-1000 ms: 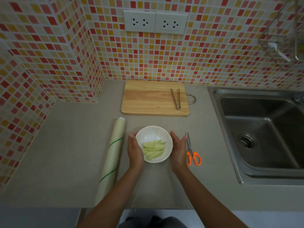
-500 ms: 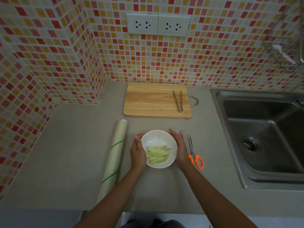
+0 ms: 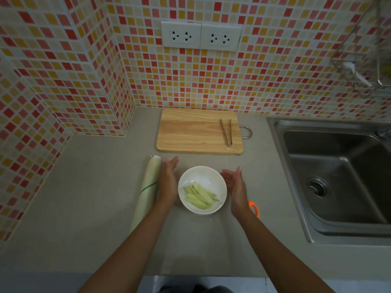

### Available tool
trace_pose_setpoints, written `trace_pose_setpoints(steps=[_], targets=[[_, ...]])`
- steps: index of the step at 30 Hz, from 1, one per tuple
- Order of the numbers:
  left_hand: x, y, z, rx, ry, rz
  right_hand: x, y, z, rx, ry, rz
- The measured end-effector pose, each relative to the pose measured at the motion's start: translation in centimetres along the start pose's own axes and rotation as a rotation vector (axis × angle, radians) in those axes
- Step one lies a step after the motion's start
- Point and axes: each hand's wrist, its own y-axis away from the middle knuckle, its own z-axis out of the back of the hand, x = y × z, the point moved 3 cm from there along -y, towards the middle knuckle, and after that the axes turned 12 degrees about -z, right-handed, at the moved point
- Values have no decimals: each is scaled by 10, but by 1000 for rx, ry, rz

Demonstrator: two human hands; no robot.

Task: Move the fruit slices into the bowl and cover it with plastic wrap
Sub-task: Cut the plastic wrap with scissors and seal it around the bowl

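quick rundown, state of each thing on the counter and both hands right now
bowl: upright on the counter, no wrap visible over it
fruit slices: inside the bowl
plastic wrap roll: lying left of the bowl, not unrolled
left hand: open, beside the bowl
right hand: open, beside the bowl
tongs: lying on the cutting board
scissors: mostly hidden behind the right hand
sink: nothing in it

White bowl (image 3: 202,179) holding green fruit slices (image 3: 200,196), plastic wrap roll (image 3: 147,189) lying left
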Motion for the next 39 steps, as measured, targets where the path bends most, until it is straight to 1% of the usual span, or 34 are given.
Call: trace_pose_setpoints(steps=[2, 4, 6, 8, 12, 15, 17, 19, 21, 22, 23, 25, 27, 29, 31, 34, 36, 37, 39], targets=[[5, 21, 8, -129, 140, 12, 6, -5, -2, 19, -22, 6], [18, 51, 7, -183, 248, 25, 8, -6, -9, 77, -50, -31], [29, 71, -4, -205, 338, 57, 2, -3, -16, 154, -77, -113], [33, 76, -18, -218, 392, 86, -6, 1, -21, 198, -65, -160], [31, 71, -25, -259, 371, 119, -14, 8, -21, 140, -78, -159], [32, 67, -22, -179, 322, 122, -15, 7, -17, 120, -43, -134], [32, 59, -15, -115, 231, 110, -15, 6, -14, 113, -4, -109], [28, 47, -6, -119, 134, 84, -15, 6, -13, 93, 33, -83], [21, 33, -3, -111, 139, 63, -15, 4, -12, 72, 54, -63], [16, 25, -6, -52, 172, 60, -15, 4, -12, 69, 59, -60], [11, 18, -11, 42, 200, 70, -15, 4, -13, 70, 62, -63], [5, 10, -22, 242, 230, 147, -15, 2, -12, 76, 62, -70], [3, 8, -26, 337, 198, 217, -16, 0, -12, 102, 58, -78], [1, 9, -25, 343, 145, 221, -16, -2, -12, 123, 47, -84], [0, 11, -26, 334, 152, 231, -14, -4, -12, 139, 41, -105], [0, 16, -28, 321, 236, 282, -9, -9, -11, 275, -36, -171], [0, 19, -29, 288, 281, 275, -4, -10, -11, 335, -52, -168], [2, 19, -29, 270, 278, 249, -1, -9, -12, 328, -61, -152], [8, 20, -28, 224, 274, 182, 2, -10, -14, 225, -111, -131]])
